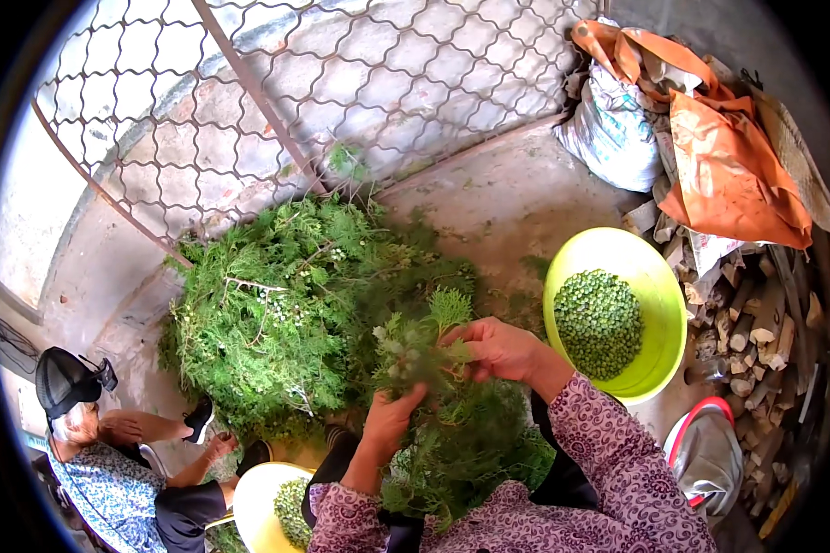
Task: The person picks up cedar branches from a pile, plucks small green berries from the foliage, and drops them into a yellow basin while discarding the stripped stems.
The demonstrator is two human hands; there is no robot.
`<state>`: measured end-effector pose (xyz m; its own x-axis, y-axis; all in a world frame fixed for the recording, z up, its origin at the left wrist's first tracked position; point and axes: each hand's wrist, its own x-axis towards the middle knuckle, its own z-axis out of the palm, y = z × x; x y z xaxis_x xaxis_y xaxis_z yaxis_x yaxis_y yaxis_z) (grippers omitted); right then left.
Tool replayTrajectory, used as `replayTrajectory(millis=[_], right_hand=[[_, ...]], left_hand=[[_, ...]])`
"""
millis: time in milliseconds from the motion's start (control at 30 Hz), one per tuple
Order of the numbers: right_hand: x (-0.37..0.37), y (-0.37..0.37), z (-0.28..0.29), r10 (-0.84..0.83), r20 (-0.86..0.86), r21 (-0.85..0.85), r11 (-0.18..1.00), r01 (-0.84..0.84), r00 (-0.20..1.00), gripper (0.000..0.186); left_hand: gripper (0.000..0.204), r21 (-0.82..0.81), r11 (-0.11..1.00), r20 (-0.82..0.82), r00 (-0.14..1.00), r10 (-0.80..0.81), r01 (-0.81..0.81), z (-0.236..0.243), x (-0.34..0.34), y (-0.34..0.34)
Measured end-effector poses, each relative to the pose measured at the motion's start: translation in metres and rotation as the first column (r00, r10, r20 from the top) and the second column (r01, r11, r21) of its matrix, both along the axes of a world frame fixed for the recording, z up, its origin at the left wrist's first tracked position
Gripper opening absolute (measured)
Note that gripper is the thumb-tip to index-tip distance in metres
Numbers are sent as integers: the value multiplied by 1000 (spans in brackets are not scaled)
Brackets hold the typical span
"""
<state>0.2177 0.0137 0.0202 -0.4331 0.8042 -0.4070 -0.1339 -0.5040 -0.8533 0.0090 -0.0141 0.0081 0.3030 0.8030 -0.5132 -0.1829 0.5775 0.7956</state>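
My left hand (392,419) is closed on a leafy green branch (406,350) that carries pale green cones, held over more cut foliage (461,442) on my lap. My right hand (498,350) has its fingers closed at the right side of the same branch; what exactly lies between the fingertips is too small to make out. A large heap of feathery branches (267,332) lies on the floor in front of me. To my right stands a yellow-green basin (655,359) holding small green cones (595,323).
A co-worker (111,479) sits at the lower left beside a pale yellow basin (254,498) with green cones. A metal lattice gate (267,101) stands behind the heap. Stacked firewood (756,332), sacks (618,120), orange cloth (729,175) and a grey bag (710,452) line the right side.
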Motion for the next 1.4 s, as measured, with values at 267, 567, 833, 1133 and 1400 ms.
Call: replayTrajectory(millis=[267, 567, 833, 1133, 1400], right_hand=[[2, -2, 14, -190, 119, 194, 967, 165, 974, 14], [58, 7, 4, -787, 140, 691, 512, 511, 600, 17], [138, -12, -11, -853, 518, 852, 521, -57, -62, 34], [-8, -9, 8, -285, 281, 542, 835, 93, 917, 22], [-20, -4, -4, -380, 396, 537, 834, 125, 836, 19]], left_hand=[[20, -17, 998, 119, 991, 63, -61, -3, 3, 0], [18, 107, 990, -60, 993, 100, -93, -35, -15, 7], [19, 125, 992, -63, 998, 25, -17, -34, -1, 13], [20, 65, 989, 91, 987, 129, -135, -32, 20, 6], [17, 199, 980, -55, 998, -14, 25, -31, 30, 2]])
